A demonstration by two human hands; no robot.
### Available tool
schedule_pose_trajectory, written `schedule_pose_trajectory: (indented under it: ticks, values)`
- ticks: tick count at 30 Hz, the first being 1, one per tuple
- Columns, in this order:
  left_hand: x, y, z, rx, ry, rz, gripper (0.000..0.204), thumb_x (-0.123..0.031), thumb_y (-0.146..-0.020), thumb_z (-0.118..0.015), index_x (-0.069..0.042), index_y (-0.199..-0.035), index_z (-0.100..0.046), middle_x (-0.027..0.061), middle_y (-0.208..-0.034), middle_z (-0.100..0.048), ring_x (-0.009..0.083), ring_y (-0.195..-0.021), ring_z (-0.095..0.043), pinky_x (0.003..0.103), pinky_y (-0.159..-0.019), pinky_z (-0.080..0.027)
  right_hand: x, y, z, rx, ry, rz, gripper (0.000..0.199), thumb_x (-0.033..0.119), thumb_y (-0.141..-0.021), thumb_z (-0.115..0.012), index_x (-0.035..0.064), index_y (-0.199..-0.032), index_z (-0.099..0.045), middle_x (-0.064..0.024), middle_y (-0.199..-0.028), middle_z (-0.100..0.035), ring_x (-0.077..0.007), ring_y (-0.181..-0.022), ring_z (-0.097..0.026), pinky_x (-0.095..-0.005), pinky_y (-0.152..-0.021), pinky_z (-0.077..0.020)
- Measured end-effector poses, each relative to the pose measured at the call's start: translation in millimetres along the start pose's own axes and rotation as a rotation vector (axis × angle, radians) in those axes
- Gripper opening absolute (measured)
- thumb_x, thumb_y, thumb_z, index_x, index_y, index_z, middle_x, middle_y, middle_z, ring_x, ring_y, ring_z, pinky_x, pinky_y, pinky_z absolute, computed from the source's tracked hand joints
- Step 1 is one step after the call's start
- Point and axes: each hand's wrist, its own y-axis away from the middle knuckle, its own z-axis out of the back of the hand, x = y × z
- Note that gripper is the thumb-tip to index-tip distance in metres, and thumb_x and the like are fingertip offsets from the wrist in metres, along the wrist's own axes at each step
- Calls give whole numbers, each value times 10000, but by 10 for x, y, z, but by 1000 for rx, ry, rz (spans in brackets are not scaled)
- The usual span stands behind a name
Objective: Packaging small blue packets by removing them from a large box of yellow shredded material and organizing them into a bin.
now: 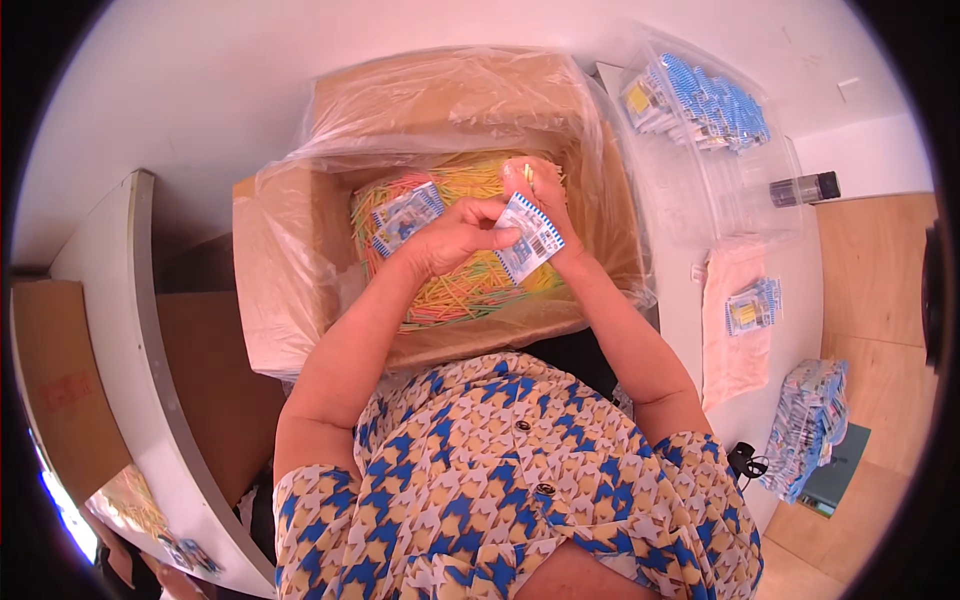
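Above an open cardboard box (285,270) lined with clear plastic, my left hand (450,235) pinches a small clear packet (527,240) with blue-striped edges. My right hand (540,190) is just beyond it, fingers curled around a few short yellow sticks (529,174); the packet partly covers this hand. Thin pastel sticks (450,300) in yellow, pink and green fill the box below both hands. On top of them, left of my left hand, lie a few more packets (407,217) of the same kind.
At the right, a clear plastic bin (690,190) holds many striped packets (715,100). A dark-capped bottle (805,190) lies beside it. Nearer are a pink cloth (735,365) with packets on it and a packet pile (805,420). A white panel (150,330) stands left.
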Motion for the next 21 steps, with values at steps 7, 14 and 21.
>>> schedule_pose_trajectory:
  ticks: [7,14,21]
  values:
    - [-28,31,-58,-96,-218,-63,138,-68,-842,-634,-17,-962,-681,3,-897,-660,66,-832,-571,240,-782,-462,373,34,147,254,-749,-611,258,195,-862,-598,21,-1045,-547,-34,-847,-554,-140,-750,-541,-260,-683,-445]
    - [24,7,-47,-144,-483,-290,140,-40,-826,-638,1,-955,-673,8,-805,-652,66,-783,-562,240,-728,-462,461,-85,291,250,105,-223,323,301,-759,-720,26,-844,-574,-47,-705,-568,-126,-642,-551,-274,-587,-445]
    - [30,-46,-145,-132,-503,-326,84,-50,-845,-621,5,-900,-653,19,-824,-609,91,-784,-556,243,-719,-454,226,-60,262,20,406,70,227,193,-774,-682,30,-694,-546,-74,-565,-521,-136,-531,-514,-299,-532,-432]
